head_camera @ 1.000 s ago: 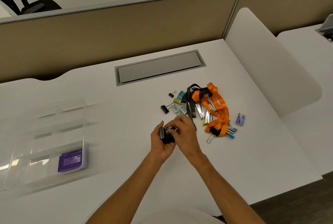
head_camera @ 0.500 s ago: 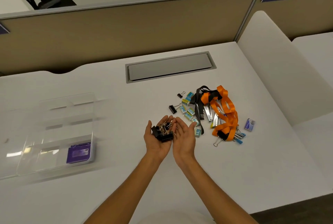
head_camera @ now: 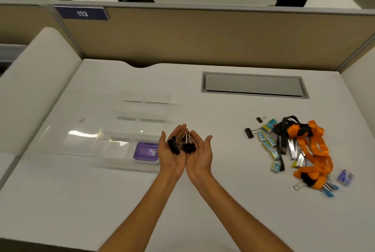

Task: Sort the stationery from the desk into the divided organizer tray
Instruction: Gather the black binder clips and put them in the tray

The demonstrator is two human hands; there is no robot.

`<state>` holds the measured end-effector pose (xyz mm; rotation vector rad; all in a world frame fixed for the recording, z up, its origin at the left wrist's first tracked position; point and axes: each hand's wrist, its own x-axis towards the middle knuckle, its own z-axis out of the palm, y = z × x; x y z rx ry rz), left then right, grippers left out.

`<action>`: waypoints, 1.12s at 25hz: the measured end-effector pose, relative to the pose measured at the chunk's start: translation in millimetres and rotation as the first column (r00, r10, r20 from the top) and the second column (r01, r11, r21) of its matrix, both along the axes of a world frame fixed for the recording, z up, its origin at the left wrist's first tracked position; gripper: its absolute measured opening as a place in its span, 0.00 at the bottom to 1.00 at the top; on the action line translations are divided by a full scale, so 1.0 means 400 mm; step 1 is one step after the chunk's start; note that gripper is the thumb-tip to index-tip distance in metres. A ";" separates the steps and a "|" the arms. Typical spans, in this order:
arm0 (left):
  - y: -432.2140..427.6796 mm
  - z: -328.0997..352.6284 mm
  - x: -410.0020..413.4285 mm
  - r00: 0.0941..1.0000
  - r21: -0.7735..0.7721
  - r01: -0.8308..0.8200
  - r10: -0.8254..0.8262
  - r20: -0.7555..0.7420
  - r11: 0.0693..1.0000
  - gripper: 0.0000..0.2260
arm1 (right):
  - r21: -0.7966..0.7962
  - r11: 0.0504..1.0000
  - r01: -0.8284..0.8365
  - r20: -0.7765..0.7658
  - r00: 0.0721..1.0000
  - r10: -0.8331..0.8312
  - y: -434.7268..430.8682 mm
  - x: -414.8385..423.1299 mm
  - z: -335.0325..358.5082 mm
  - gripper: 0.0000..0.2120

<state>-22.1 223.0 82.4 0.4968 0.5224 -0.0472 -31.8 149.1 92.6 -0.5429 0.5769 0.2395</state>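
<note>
Left hand (head_camera: 171, 156), right hand (head_camera: 199, 155): palms up, touching, fingers loosely cupped under black binder clips (head_camera: 182, 144), number unclear; two loose clips (head_camera: 249, 133) toward tabletop's right edge.

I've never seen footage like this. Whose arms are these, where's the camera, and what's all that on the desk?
No machine here: a person wears a camera on the head, looking down at their own hands. The left hand and right hand, cupped palms up, carry black binder clips. On the white desk, left, stands a clear divided tray with a purple packet in one compartment. On the right lies a pile: orange lanyard, small blue boxes, two loose clips.
</note>
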 end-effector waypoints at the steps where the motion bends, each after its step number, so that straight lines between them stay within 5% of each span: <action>1: 0.042 0.001 -0.004 1.000 0.000 -0.021 0.021 -0.001 1.000 0.29 | -0.012 1.000 -0.029 -0.006 1.000 0.029 0.038 0.002 0.004 0.31; 14: 0.512 -0.042 -0.020 0.947 0.154 -0.158 0.194 -0.255 0.975 0.24 | -0.128 0.931 -0.342 -0.121 0.937 0.328 0.459 0.029 -0.048 0.31; 20: 0.615 -0.034 0.009 0.907 0.308 0.097 0.043 -0.418 0.947 0.18 | -0.195 0.855 -0.481 -0.193 0.873 0.447 0.509 0.053 -0.053 0.35; 28: 0.630 0.029 0.057 0.793 0.364 0.512 -0.266 -0.548 0.778 0.13 | -0.206 0.765 -0.610 -0.263 0.788 0.557 0.495 0.090 -0.028 0.41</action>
